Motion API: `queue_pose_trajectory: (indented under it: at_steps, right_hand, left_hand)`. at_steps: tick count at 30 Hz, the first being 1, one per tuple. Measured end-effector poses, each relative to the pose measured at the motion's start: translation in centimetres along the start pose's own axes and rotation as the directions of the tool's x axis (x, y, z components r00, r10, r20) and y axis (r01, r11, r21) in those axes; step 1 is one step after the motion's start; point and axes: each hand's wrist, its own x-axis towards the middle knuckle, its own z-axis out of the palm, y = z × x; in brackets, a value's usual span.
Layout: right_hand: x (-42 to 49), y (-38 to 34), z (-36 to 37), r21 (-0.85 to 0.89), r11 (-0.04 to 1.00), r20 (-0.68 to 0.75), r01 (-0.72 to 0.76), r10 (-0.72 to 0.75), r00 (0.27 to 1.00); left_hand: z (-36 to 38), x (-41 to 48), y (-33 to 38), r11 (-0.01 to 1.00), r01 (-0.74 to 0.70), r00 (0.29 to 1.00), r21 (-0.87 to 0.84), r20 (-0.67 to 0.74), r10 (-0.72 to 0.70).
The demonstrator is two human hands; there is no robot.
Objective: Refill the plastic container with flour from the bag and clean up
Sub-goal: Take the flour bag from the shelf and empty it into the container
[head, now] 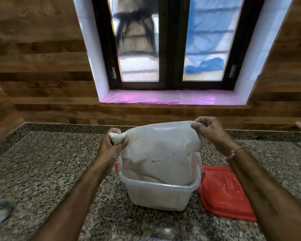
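Head view: left hand (112, 142) closed tight on one bunched corner of the white woven bag (161, 150), right hand (209, 130) pinching the other corner between thumb and fingers. Bag hanging upside down, lower end inside the clear plastic container (157, 196) on the granite counter (42, 171). Pale flour heaped inside. Red lid (223, 192) flat just beside, at right.

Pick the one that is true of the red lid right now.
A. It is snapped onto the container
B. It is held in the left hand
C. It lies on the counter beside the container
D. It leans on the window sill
C: the red lid lies flat on the granite counter, to the right of the open plastic container, while both hands grip the flour bag.
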Motion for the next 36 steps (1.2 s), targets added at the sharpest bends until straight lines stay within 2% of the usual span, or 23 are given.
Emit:
queue_pose_trajectory:
  at_steps: [4, 8, 9, 10, 12, 13, 14, 16, 18, 20, 21, 24, 26, 28, 32, 34, 36]
  right_hand:
    - [0.2, 0.6, 0.3, -0.187, 0.982, -0.066, -0.033, 0.021, 0.998]
    - [-0.6, 0.4, 0.0, -0.131, 0.991, -0.064, 0.005, -0.013, 0.998]
    - [-0.7, 0.4, 0.0, -0.125, 0.992, -0.064, 0.014, -0.023, 0.998]
    - [-0.8, 0.4, 0.2, -0.129, 0.991, -0.064, 0.027, -0.035, 0.997]
    - [-0.8, 0.1, 1.0, -0.172, 0.984, -0.075, 0.045, -0.059, 0.995]
    - [-0.8, -0.1, 1.5, -0.183, 0.982, -0.084, 0.054, -0.070, 0.994]
    - [-0.7, -0.2, 1.9, -0.186, 0.980, -0.090, 0.065, -0.083, 0.992]
    - [-0.8, -0.5, 2.4, -0.164, 0.984, -0.110, 0.065, -0.084, 0.990]
    - [-0.8, -0.5, 2.3, -0.122, 0.990, -0.137, 0.070, -0.087, 0.987]
    - [-1.1, -0.3, 1.9, 0.019, 0.996, -0.145, 0.083, -0.080, 0.986]
    - [-1.4, 0.0, 1.5, 0.143, 0.986, -0.125, 0.081, -0.063, 0.990]
    - [-2.8, 2.1, 0.6, 0.458, 0.889, 0.055, -0.029, 0.004, 0.998]
    - [-4.1, 3.9, 1.0, 0.479, 0.874, 0.192, -0.085, -0.009, 0.981]
    - [-5.0, 5.2, 1.7, 0.459, 0.883, 0.213, -0.099, -0.002, 0.977]
    - [-5.1, 5.7, 3.0, 0.440, 0.898, 0.066, -0.014, -0.017, 0.998]
    - [-4.9, 5.4, 3.6, 0.395, 0.918, -0.076, 0.028, 0.002, 0.997]
    - [-4.6, 5.2, 4.4, 0.272, 0.962, -0.208, 0.037, 0.021, 0.978]
  left_hand:
    - [0.1, -0.1, 0.5, 0.959, -0.061, 0.998, 0.277, 0.026, 0.056]
    - [-0.2, -0.2, 1.6, 0.868, -0.103, 0.994, 0.486, 0.026, 0.103]
    - [-0.1, -0.1, 2.3, 0.792, -0.131, 0.991, 0.597, 0.054, 0.123]
    - [0.3, 0.0, 2.9, 0.663, -0.173, 0.984, 0.728, 0.098, 0.149]
    - [2.2, 0.4, 3.9, 0.324, -0.276, 0.957, 0.905, 0.228, 0.181]
    - [3.7, 0.6, 4.2, 0.221, -0.309, 0.948, 0.925, 0.282, 0.146]
    - [5.2, 0.9, 4.3, 0.199, -0.322, 0.946, 0.926, 0.308, 0.099]
    - [7.8, 1.2, 3.7, 0.222, -0.340, 0.940, 0.914, 0.334, 0.066]
    - [9.2, 1.2, 2.7, 0.220, -0.389, 0.918, 0.895, 0.356, 0.175]
    - [9.5, 1.3, 1.9, 0.254, -0.405, 0.894, 0.878, 0.324, 0.308]
    - [9.4, 1.6, 1.5, 0.291, -0.388, 0.897, 0.875, 0.285, 0.338]
    - [8.6, 2.9, 0.9, 0.441, -0.289, 0.939, 0.850, 0.163, 0.301]
    - [8.1, 3.7, 0.7, 0.508, -0.244, 0.958, 0.826, 0.124, 0.258]
    - [7.7, 4.3, 0.6, 0.570, -0.212, 0.969, 0.794, 0.096, 0.227]
    - [6.9, 5.0, -0.6, 0.734, -0.156, 0.987, 0.661, 0.081, 0.137]
    - [6.6, 5.1, -1.0, 0.760, -0.137, 0.990, 0.635, 0.066, 0.123]
    - [6.2, 5.3, -1.4, 0.769, -0.108, 0.993, 0.629, 0.029, 0.116]
